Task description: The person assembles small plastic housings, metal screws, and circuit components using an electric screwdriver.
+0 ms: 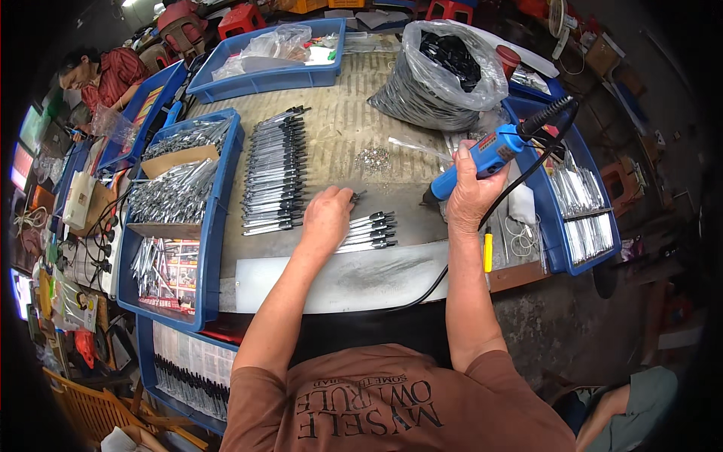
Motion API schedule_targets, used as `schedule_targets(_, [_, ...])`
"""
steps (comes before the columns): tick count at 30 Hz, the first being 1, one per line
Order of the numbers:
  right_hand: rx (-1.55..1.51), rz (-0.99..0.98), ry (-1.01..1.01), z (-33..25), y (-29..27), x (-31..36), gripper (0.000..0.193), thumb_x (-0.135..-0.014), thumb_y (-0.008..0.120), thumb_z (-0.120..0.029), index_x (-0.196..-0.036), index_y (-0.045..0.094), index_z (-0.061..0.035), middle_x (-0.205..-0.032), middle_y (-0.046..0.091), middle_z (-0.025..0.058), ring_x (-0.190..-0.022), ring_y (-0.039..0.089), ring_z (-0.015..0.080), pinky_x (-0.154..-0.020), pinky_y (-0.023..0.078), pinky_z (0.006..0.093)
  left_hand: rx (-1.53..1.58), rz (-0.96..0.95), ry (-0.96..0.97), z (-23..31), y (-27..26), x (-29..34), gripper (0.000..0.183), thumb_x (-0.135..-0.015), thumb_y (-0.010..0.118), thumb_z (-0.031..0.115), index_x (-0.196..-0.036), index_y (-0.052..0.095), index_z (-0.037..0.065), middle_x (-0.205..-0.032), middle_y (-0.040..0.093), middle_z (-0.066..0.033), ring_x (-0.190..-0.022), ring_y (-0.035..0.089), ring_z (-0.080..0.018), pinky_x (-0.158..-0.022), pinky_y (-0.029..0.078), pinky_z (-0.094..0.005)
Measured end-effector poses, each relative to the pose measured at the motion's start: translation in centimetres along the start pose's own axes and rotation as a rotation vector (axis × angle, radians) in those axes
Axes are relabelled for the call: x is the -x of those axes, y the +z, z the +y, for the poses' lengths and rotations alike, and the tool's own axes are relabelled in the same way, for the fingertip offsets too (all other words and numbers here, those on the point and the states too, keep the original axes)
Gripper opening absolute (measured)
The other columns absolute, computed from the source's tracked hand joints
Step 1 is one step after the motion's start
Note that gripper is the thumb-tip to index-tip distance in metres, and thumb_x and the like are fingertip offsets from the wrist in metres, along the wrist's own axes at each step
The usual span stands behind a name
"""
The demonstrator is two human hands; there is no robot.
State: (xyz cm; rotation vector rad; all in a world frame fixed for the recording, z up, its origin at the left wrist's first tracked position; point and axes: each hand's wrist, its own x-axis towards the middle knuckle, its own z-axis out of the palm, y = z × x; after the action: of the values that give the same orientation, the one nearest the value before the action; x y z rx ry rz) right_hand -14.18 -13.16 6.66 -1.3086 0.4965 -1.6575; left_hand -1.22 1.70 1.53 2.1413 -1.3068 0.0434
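Note:
My right hand point(476, 188) is wrapped round a blue electric screwdriver point(489, 153), its dark tip pointing down and left and a black cord trailing from its top. On the table, my left hand point(328, 217) has its fingers curled on a slim pen-shaped piece point(359, 196); only a dark end shows past the fingertips. Beside that hand lies a short stack of silver pen-shaped pieces with black ends point(369, 232). Left of it runs a long neat row of similar pieces point(276, 169). Further off is a scatter of tiny metal parts point(373, 160).
A clear bag of black parts point(440, 83) stands at the far right. Blue trays with silver rods point(226, 226) flank the table, and another blue tray point(263, 80) holds plastic bags. A pale sheet point(343, 282) lies along the near edge. A yellow-handled tool point(488, 252) rests at right.

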Motion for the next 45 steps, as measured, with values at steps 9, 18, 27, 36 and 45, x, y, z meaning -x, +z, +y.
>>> schedule_targets(9, [-0.034, -0.168, 0.105, 0.2, 0.6, 0.5, 0.040, -0.069, 0.069, -0.006, -0.099, 0.043, -0.0051, -0.084, 0.054, 0.0038, -0.070, 0.052, 0.0091, -0.064, 0.044, 0.0237, -0.048, -0.002, 0.013, -0.8, 1.1, -0.6, 0.015, -0.068, 0.059, 0.008, -0.083, 0.060, 0.004, -0.080, 0.056, -0.0117, -0.080, 0.051, -0.0299, -0.070, 0.043, -0.0398])
schedule_targets(18, [-0.095, -0.142, 0.177, 1.2, -0.8, 0.8, 0.048, -0.067, 0.069, -0.002, -0.106, 0.042, -0.0020, -0.077, 0.053, 0.0020, -0.067, 0.051, 0.0088, -0.063, 0.043, 0.0225, 0.027, 0.023, -0.018, -0.7, 0.6, -0.5, 0.020, -0.066, 0.064, 0.005, -0.084, 0.060, -0.001, -0.080, 0.056, -0.0143, -0.079, 0.052, -0.0310, -0.070, 0.042, -0.0370])
schedule_targets(27, [-0.251, -0.134, 0.262, 1.0, -1.4, 0.4, 0.052, -0.067, 0.068, -0.003, -0.109, 0.038, 0.0003, -0.075, 0.053, 0.0062, -0.063, 0.055, 0.0140, -0.057, 0.047, 0.0265, -0.015, -0.005, -0.013, -0.6, 0.9, -0.6, 0.018, -0.066, 0.064, 0.005, -0.083, 0.060, -0.001, -0.079, 0.056, -0.0148, -0.078, 0.053, -0.0311, -0.069, 0.042, -0.0374])
schedule_targets(36, [-0.196, -0.173, 0.211, 0.8, -1.4, 1.4, 0.044, -0.065, 0.065, 0.001, -0.102, 0.042, -0.0008, -0.077, 0.051, 0.0038, -0.070, 0.050, 0.0093, -0.062, 0.044, 0.0233, -0.016, -0.039, -0.026, -0.6, 0.5, -0.8, 0.019, -0.068, 0.063, 0.005, -0.085, 0.059, -0.001, -0.080, 0.056, -0.0154, -0.078, 0.053, -0.0313, -0.070, 0.043, -0.0370])
schedule_targets(45, [-0.242, -0.125, 0.255, 1.4, -1.7, 1.3, 0.045, -0.064, 0.065, 0.003, -0.101, 0.041, -0.0042, -0.087, 0.047, 0.0047, -0.075, 0.050, 0.0106, -0.063, 0.045, 0.0238, -0.027, -0.053, -0.012, 0.0, 0.0, -1.3, 0.019, -0.070, 0.059, 0.004, -0.088, 0.059, -0.001, -0.082, 0.055, -0.0150, -0.080, 0.053, -0.0313, -0.071, 0.042, -0.0365])
